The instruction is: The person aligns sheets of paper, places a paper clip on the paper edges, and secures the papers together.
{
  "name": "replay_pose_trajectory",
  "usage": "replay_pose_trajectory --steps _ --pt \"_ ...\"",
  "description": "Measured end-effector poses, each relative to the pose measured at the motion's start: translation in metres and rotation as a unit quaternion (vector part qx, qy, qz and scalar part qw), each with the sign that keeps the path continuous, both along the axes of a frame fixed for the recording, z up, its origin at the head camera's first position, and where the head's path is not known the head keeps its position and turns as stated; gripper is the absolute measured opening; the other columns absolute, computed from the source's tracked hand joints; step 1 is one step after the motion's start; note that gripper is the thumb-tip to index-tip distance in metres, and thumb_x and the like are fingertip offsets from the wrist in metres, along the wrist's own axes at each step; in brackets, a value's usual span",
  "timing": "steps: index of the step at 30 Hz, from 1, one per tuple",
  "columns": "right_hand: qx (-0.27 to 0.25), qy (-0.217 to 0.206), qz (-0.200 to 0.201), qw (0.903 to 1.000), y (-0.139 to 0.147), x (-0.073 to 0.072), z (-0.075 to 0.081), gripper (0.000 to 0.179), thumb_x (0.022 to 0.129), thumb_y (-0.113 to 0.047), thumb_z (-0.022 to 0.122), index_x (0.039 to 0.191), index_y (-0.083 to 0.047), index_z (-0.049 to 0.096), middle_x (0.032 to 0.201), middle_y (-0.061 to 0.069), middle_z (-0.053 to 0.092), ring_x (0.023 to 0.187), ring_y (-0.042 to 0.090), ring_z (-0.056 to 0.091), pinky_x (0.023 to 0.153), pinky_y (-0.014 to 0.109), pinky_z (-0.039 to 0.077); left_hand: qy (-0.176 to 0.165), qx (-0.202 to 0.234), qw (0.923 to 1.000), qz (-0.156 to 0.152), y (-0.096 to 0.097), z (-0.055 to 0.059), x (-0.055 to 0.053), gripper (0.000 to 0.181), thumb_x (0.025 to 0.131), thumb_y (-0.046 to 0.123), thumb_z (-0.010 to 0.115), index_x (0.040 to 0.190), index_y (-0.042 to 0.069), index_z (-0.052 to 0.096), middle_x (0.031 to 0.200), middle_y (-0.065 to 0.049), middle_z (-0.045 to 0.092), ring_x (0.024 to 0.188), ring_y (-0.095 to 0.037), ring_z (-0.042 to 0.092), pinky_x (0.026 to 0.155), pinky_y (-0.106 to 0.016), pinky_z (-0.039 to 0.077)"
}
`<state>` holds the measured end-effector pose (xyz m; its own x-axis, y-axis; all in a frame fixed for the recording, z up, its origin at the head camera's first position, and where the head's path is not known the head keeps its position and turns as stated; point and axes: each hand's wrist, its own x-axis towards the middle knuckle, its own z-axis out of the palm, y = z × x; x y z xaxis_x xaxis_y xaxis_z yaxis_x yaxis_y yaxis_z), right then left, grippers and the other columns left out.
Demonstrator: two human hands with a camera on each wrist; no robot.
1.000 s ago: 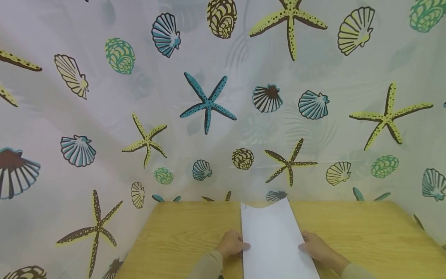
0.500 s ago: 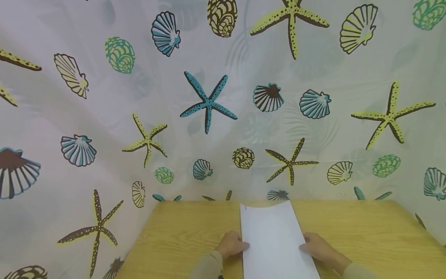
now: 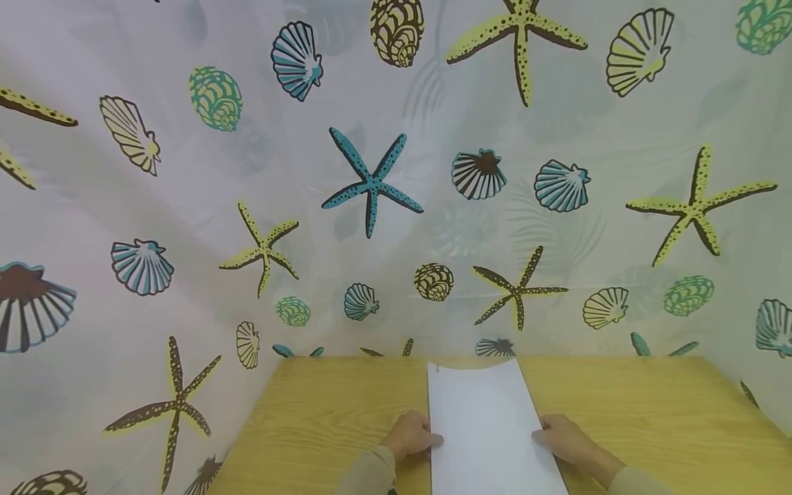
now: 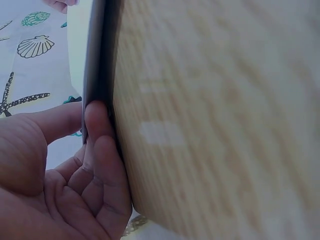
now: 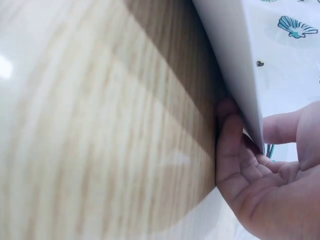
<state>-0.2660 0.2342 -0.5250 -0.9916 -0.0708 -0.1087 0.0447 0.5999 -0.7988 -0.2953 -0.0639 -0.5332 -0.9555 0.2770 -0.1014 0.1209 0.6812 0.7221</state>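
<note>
A white sheet of paper (image 3: 485, 426), perhaps a thin stack, lies lengthwise before me, its far edge dipping in the middle. A small paper clip (image 3: 436, 369) sits at its far left corner. My left hand (image 3: 411, 434) pinches the left edge, thumb on top and curled fingers (image 4: 107, 165) underneath. On the opposite side my right hand (image 3: 566, 438) grips the right edge the same way. In the right wrist view the paper (image 5: 227, 50) slants up from the tabletop, with the fingers (image 5: 231, 145) between it and the wood. The near end runs out of the head view.
The light wood-grain table (image 3: 631, 412) extends to both sides of the paper. A white curtain (image 3: 371, 275) printed with starfish and shells encloses the back and both sides, close to the table's edges.
The far right corner of the paper has sunk slightly toward the table. Both hands keep their hold at nearly the same place. The head view has shifted a little.
</note>
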Motion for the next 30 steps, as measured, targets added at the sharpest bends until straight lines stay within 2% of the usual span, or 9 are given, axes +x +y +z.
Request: replay_pose_trajectory --steps 6,14,21,26,30 --pt "-0.001 0.003 0.0 1.0 0.001 0.002 0.003 0.022 0.084 -0.002 0.056 0.099 0.013 0.061 0.09 0.01 0.065 0.081 0.024 0.06 0.074 0.041 0.053 -0.003 -0.004 1.0 -0.001 0.0 0.006 0.003 0.029 0.08 0.017 0.073 0.059 0.007 0.056 0.047 0.0 0.057 0.044 -0.012 0.051 0.046 -0.022 0.037" --pt "0.038 0.009 -0.007 0.9992 0.001 0.005 0.0 0.006 0.082 -0.003 0.059 0.081 0.002 0.058 0.07 0.005 0.052 0.065 0.019 0.05 0.058 0.03 0.046 -0.007 -0.023 0.9997 -0.006 0.0 0.01 0.006 0.03 0.08 0.02 0.073 0.058 0.006 0.057 0.047 -0.001 0.057 0.044 -0.013 0.05 0.046 -0.023 0.036" --pt "0.062 0.006 -0.02 0.9979 0.002 0.007 -0.001 0.014 0.081 -0.006 0.064 0.075 -0.002 0.053 0.064 0.005 0.05 0.055 0.016 0.048 0.05 0.026 0.041 0.002 -0.054 0.9985 -0.008 0.001 0.006 0.007 0.033 0.079 0.025 0.073 0.056 0.007 0.058 0.044 0.002 0.054 0.042 -0.011 0.043 0.044 -0.022 0.031" --pt "0.063 0.0 -0.028 0.9976 0.002 0.008 -0.002 0.018 0.081 -0.007 0.066 0.074 -0.003 0.05 0.061 0.005 0.047 0.046 0.011 0.041 0.043 0.02 0.034 0.004 -0.067 0.9977 -0.009 0.0 0.011 0.009 0.033 0.079 0.026 0.072 0.056 0.007 0.058 0.045 0.001 0.056 0.042 -0.012 0.046 0.044 -0.023 0.033" --pt "0.071 0.01 -0.032 0.9969 0.002 0.007 -0.003 0.02 0.08 -0.007 0.067 0.073 -0.004 0.049 0.059 0.004 0.047 0.044 0.009 0.039 0.041 0.018 0.033 0.003 -0.07 0.9975 -0.01 -0.001 0.014 0.01 0.033 0.08 0.027 0.072 0.056 0.007 0.058 0.045 0.0 0.056 0.043 -0.013 0.046 0.044 -0.023 0.033"
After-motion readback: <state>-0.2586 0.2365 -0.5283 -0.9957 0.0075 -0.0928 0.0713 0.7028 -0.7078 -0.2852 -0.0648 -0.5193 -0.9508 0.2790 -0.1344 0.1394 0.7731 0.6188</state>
